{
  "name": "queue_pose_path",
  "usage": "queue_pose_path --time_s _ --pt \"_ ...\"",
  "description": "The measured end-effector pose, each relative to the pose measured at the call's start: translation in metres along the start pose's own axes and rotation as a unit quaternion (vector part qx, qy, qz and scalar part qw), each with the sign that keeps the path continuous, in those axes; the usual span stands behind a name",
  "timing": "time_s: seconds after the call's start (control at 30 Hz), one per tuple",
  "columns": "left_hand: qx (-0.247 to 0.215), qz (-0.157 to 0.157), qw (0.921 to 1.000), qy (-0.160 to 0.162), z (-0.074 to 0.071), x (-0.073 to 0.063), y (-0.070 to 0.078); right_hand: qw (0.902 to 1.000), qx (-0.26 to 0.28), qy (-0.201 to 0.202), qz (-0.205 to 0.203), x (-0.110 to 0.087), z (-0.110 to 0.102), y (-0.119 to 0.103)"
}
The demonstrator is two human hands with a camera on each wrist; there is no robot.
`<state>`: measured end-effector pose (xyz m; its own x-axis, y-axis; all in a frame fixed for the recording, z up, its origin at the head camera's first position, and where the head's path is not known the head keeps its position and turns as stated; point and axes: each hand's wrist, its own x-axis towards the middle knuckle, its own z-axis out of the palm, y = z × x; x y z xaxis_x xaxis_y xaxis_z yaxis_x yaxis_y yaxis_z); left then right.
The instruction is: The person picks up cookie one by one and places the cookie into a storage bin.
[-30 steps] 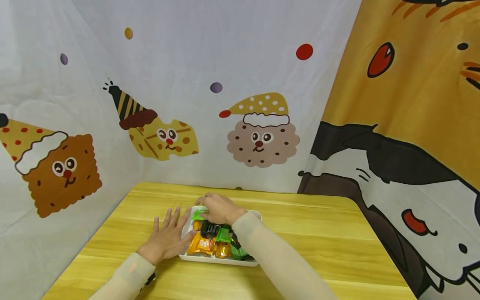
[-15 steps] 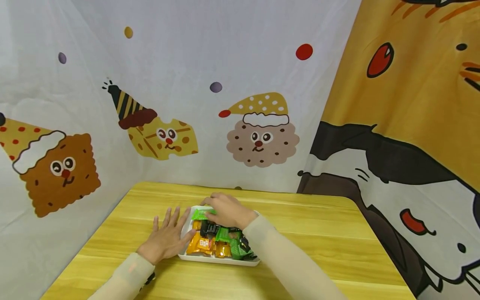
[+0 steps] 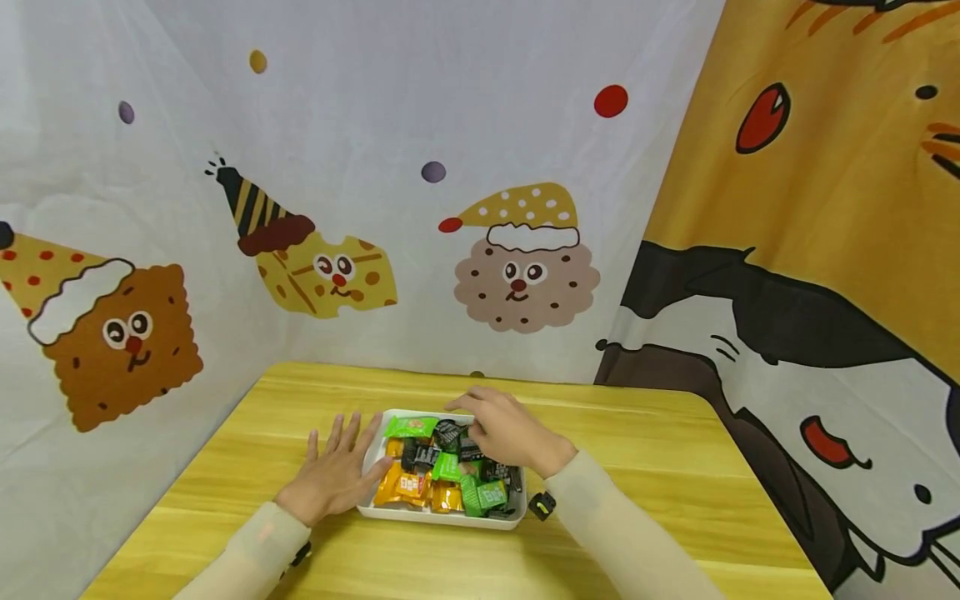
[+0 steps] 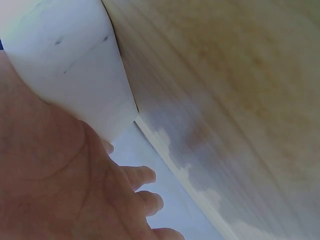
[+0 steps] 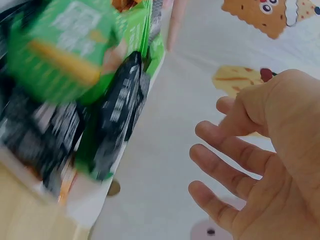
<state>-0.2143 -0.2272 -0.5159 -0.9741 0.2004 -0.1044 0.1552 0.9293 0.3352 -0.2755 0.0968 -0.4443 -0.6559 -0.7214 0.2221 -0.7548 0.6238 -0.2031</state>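
A white tray [image 3: 435,520] filled with small wrapped snack packets sits on the table. Orange packets [image 3: 403,485] lie at its front left, a bright green packet [image 3: 411,427] along the back, and black packets [image 3: 422,457] in the middle and on the right. At the tray's left side, my left hand [image 3: 330,479] has its fingers spread, the thumb reaching over the rim. My right hand [image 3: 517,429] hovers over the back right part of the tray. In the right wrist view its fingers are loosely bent and hold nothing, beside a dark green packet [image 5: 65,45] and a black one [image 5: 117,110].
The yellow wood-grain table [image 3: 660,492] extends around the tray. Behind it and to the left hangs a white cloth [image 3: 420,100] printed with cartoon snacks; an orange cartoon cloth [image 3: 810,192] hangs at the right. A small black device [image 3: 542,505] is at the right wrist.
My right hand has moved rightward from the back left of the tray to its back right, uncovering the bright green packet and black packets. The left hand has stayed in place.
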Motion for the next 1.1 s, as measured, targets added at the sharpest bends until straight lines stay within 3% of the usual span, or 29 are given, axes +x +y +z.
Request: queue_pose_path --time_s 0.5,0.77,1.1 --pt "0.0 0.004 1.0 0.005 -0.001 0.004 0.0 0.9914 0.009 0.101 0.083 -0.085 -0.009 0.045" --pt "-0.004 -0.002 1.0 -0.004 0.001 0.001 0.001 0.9864 -0.01 0.108 0.124 -0.122 -0.008 0.068" --pt "-0.001 -0.004 1.0 -0.006 0.001 0.004 -0.001 0.9801 -0.011 0.127 0.152 -0.152 -0.006 0.085"
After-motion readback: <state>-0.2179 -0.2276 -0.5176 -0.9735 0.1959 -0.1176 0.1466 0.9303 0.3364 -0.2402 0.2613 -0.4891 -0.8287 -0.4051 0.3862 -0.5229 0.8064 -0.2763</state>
